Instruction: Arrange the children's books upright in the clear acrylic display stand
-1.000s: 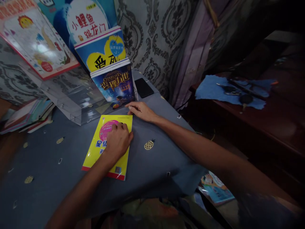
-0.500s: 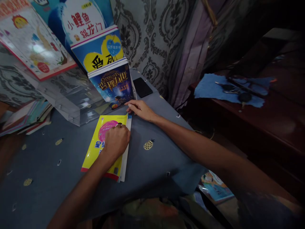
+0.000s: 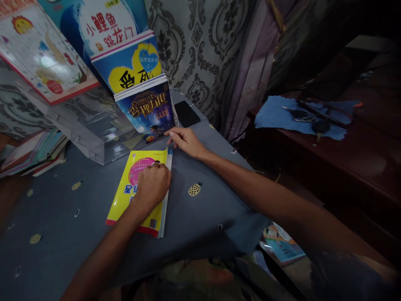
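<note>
A yellow book (image 3: 122, 205) with a pink circle and a red bottom band lies on the cloth-covered table, other pages or booklets showing beneath its right side. My left hand (image 3: 153, 179) is closed over its right edge, a ring on one finger, the fingertips hidden. My right hand (image 3: 184, 141) is open, index finger stretched out to the lower right corner of a dark blue book (image 3: 145, 108). That book stands upright at the front of a clear display rack (image 3: 90, 146), with a blue and yellow book (image 3: 125, 67) behind it.
More picture books (image 3: 50, 58) stand higher on the rack. A black phone (image 3: 187, 113) lies right of it, and a pile of booklets (image 3: 31, 152) at left. A dark red table (image 3: 354, 163) with a blue cloth (image 3: 275, 115) and keys stands at right. Another book (image 3: 282, 242) lies lower down.
The view has shifted very slightly. The underlying pages stick out a little less past the yellow book's right edge. Both hands stay nearly in place.
</note>
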The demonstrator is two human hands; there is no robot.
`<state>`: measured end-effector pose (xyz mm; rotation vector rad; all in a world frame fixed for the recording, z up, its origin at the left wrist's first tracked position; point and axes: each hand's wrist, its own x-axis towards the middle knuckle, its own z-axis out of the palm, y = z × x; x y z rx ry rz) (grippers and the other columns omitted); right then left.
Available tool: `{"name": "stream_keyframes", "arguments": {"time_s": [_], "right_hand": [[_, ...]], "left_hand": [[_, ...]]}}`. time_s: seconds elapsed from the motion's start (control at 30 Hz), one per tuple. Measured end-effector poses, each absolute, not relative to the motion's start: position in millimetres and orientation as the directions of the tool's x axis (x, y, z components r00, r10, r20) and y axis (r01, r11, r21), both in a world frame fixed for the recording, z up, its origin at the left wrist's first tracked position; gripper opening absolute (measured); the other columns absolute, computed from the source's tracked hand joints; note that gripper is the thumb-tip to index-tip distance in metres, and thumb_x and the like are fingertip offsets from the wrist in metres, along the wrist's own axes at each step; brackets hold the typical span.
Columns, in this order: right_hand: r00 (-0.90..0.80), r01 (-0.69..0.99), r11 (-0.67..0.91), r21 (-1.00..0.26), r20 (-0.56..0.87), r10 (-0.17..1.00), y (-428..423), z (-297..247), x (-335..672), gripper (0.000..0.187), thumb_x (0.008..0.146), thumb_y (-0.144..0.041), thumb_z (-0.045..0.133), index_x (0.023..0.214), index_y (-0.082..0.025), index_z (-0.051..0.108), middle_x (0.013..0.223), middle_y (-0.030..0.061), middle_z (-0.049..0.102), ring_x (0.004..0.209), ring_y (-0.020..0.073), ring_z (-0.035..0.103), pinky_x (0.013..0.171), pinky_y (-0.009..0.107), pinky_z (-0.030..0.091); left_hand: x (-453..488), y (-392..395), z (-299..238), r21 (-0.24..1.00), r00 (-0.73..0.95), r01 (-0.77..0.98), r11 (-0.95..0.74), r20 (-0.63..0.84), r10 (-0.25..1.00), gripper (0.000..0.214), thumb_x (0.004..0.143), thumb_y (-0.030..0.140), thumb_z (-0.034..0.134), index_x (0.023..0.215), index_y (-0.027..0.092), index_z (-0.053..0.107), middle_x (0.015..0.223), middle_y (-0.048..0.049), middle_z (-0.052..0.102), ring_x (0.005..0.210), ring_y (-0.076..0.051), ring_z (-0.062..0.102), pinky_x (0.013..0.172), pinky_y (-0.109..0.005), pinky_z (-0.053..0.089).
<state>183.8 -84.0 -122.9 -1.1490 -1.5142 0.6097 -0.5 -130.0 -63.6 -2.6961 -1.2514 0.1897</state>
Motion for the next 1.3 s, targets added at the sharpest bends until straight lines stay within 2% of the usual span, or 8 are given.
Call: {"name": "stream_keyframes", "arguments": {"time_s": [0.27,0.43,0.6,0.77,0.93,1.07,1.17,1.3], "right_hand": [[-0.030,0.359,0.379,-0.853,0.395,0.918,-87,-121,182,0.040,0.102,-0.042,0.040,0.101,-0.014,0.069,0.074,0.0016,0.069,0.048,0.0096,0.052,0.054,0.024,0.043],[-0.191,0.558,0.382,-0.737,0.334,0.923,-89,-118,182,0.036,0.100,-0.034,0.044,0.072,-0.018,0.058,0.061,-0.0012,0.058,0.057,0.0119,0.052,0.060,0.025,0.036],[-0.225,0.620,0.421,-0.662,0.363,0.904,-87,-118,183,0.035,0.100,-0.034,0.044,0.070,-0.019,0.053,0.061,-0.0024,0.052,0.061,0.0126,0.047,0.062,0.027,0.030],[-0.241,0.710,0.386,-0.589,0.312,0.919,-87,-119,187,0.048,0.102,-0.040,0.044,0.058,-0.020,0.045,0.054,-0.0041,0.039,0.054,0.0111,0.038,0.058,0.029,0.022],[-0.284,0.808,0.382,-0.449,0.271,0.920,-90,-116,189,0.050,0.103,-0.038,0.045,0.060,-0.019,0.058,0.064,0.0022,0.058,0.057,0.0137,0.045,0.058,0.031,0.024],[-0.318,0.845,0.398,-0.357,0.264,0.911,-91,-113,185,0.039,0.101,-0.030,0.050,0.068,-0.018,0.067,0.079,0.0071,0.069,0.067,0.0171,0.055,0.062,0.031,0.030],[-0.312,0.852,0.387,-0.352,0.253,0.916,-92,-112,181,0.033,0.100,-0.027,0.051,0.074,-0.017,0.070,0.083,0.0076,0.069,0.071,0.0184,0.057,0.065,0.031,0.034],[-0.273,0.881,0.332,-0.338,0.210,0.939,-93,-112,177,0.031,0.101,-0.026,0.048,0.087,-0.016,0.074,0.097,0.0089,0.070,0.080,0.0201,0.061,0.070,0.031,0.038]], "left_hand": [[2,-132,-61,-0.216,0.634,0.743,-0.634,-0.077,0.769,0.042,0.099,0.021,0.035,0.096,0.009,0.075,0.091,-0.0194,0.074,0.084,-0.031,0.075,0.067,-0.037,0.054],[-3,-134,-61,-0.193,0.651,0.730,-0.656,-0.100,0.753,0.040,0.102,0.025,0.037,0.098,0.009,0.073,0.098,-0.0193,0.074,0.090,-0.031,0.074,0.073,-0.038,0.056],[-44,-129,-62,-0.046,0.779,0.618,-0.785,-0.101,0.619,0.040,0.101,0.043,0.051,0.127,0.015,0.064,0.138,-0.0166,0.064,0.120,-0.032,0.066,0.091,-0.043,0.057],[-97,-125,-70,0.136,0.887,0.454,-0.880,-0.156,0.434,0.069,0.094,0.054,0.061,0.153,0.023,0.042,0.162,-0.0131,0.039,0.150,-0.030,0.038,0.117,-0.047,0.041],[-124,-135,-73,0.160,0.874,0.448,-0.880,-0.285,0.393,0.097,0.082,0.059,0.075,0.161,0.032,0.026,0.169,-0.0100,0.022,0.157,-0.032,0.020,0.124,-0.055,0.028],[-130,-143,-69,0.141,0.850,0.457,-0.878,-0.359,0.385,0.098,0.085,0.054,0.074,0.162,0.035,0.017,0.170,-0.0093,0.016,0.157,-0.033,0.016,0.124,-0.057,0.024],[-131,-150,-73,0.119,0.859,0.455,-0.883,-0.320,0.400,0.087,0.092,0.058,0.063,0.162,0.035,0.018,0.170,-0.0085,0.018,0.157,-0.034,0.017,0.124,-0.057,0.025],[-121,-160,-90,0.028,0.876,0.468,-0.883,-0.146,0.460,0.072,0.098,0.062,0.047,0.161,0.031,0.027,0.169,-0.0101,0.023,0.156,-0.035,0.022,0.121,-0.058,0.030]]}}
